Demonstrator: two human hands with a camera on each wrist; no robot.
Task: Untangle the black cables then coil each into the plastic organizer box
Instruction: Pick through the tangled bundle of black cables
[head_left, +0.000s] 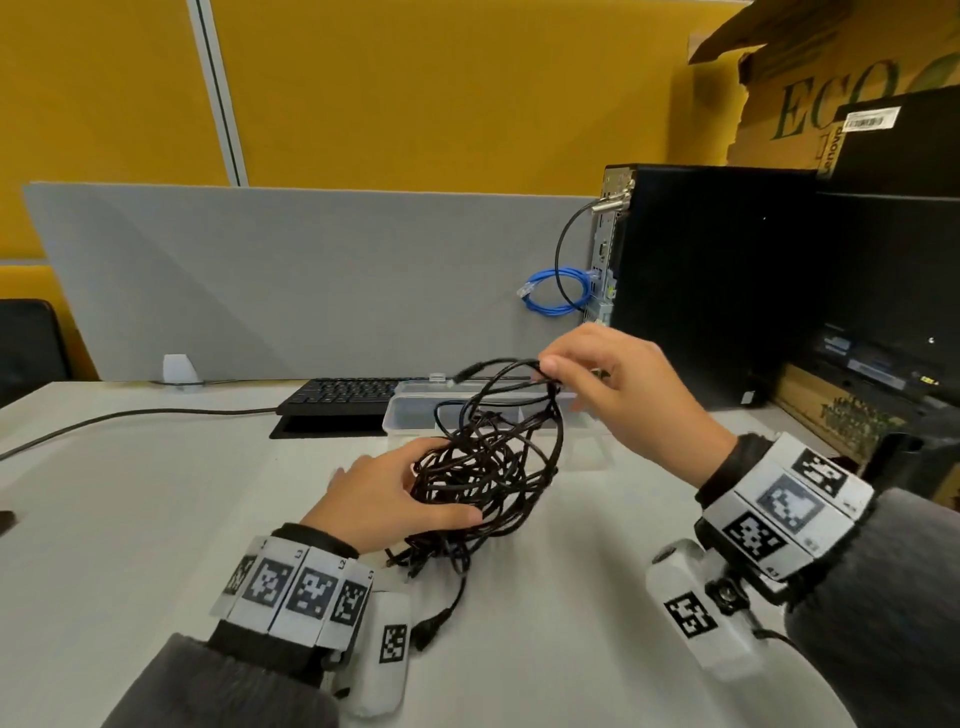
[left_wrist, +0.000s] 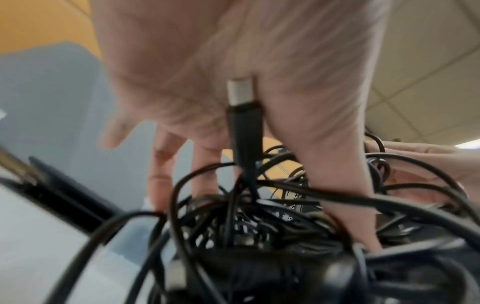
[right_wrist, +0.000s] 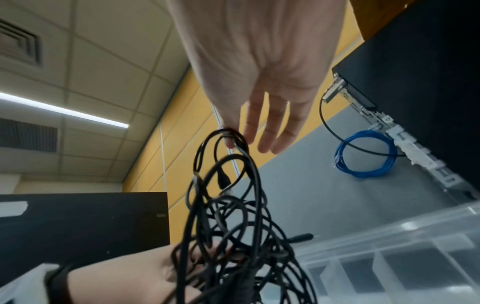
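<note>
A tangle of black cables (head_left: 483, 467) hangs just above the white desk, in front of the clear plastic organizer box (head_left: 410, 415). My left hand (head_left: 441, 483) grips the tangle from the left, thumb in front and fingers behind. My right hand (head_left: 550, 369) pinches a few loops at the top and holds them up over the box. In the left wrist view a USB-C plug (left_wrist: 240, 92) lies against my palm above the tangle (left_wrist: 259, 236). The right wrist view shows thumb and forefinger of my right hand (right_wrist: 232, 142) pinching the loops, with the box's compartments (right_wrist: 389, 257) below.
A black keyboard (head_left: 343, 395) lies behind the box, against a grey divider (head_left: 285, 280). A black PC tower (head_left: 711, 280) with a coiled blue network cable (head_left: 558, 291) stands at the right, cardboard boxes (head_left: 831, 93) behind it. One plug end (head_left: 431, 629) trails on the desk.
</note>
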